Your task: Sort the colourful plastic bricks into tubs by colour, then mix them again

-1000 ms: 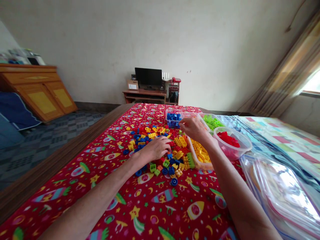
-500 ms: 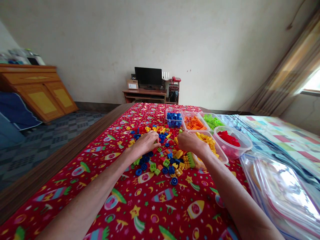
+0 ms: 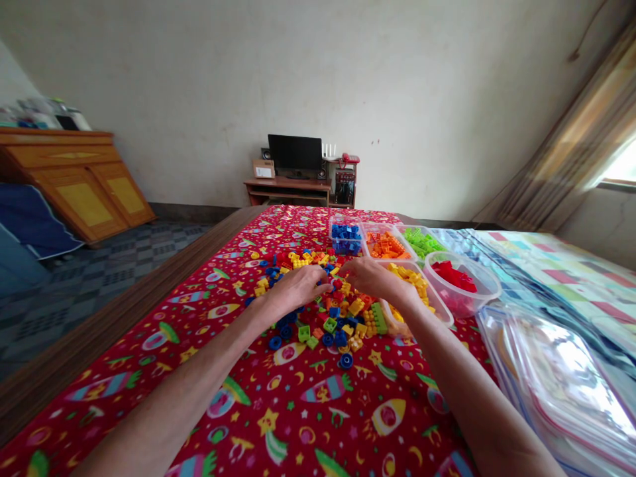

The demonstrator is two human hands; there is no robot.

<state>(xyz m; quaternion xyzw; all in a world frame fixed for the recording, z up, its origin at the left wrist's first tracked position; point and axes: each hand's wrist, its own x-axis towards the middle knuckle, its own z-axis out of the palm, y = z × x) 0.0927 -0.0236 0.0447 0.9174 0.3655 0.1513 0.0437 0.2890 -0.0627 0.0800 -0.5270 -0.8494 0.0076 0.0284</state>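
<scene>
A mixed pile of toy building bricks in blue, yellow, green, orange and red lies on the red patterned cloth (image 3: 268,424). My left hand (image 3: 304,286) is over the left side of the pile, fingers curled towards the thumb; what they hold, if anything, is hidden. Just across from it, my right hand (image 3: 370,275) reaches in with its fingers bent down and closed, their tips hard to see. A red brick (image 3: 338,283) shows between the hands. Below them lie a green brick (image 3: 304,332) and a round blue piece (image 3: 346,360).
Clear tubs hold sorted bricks: blue bricks (image 3: 346,238), orange bricks (image 3: 387,245), green bricks (image 3: 421,242) and yellow bricks (image 3: 415,281). Red bricks (image 3: 453,275) fill a round tub (image 3: 489,281). Stacked clear lids (image 3: 566,384) lie at the right. A monitor (image 3: 295,156) stands behind.
My right hand has moved left, away from the yellow tub and over the pile. My left hand has shifted slightly right, so the two hands are closer together.
</scene>
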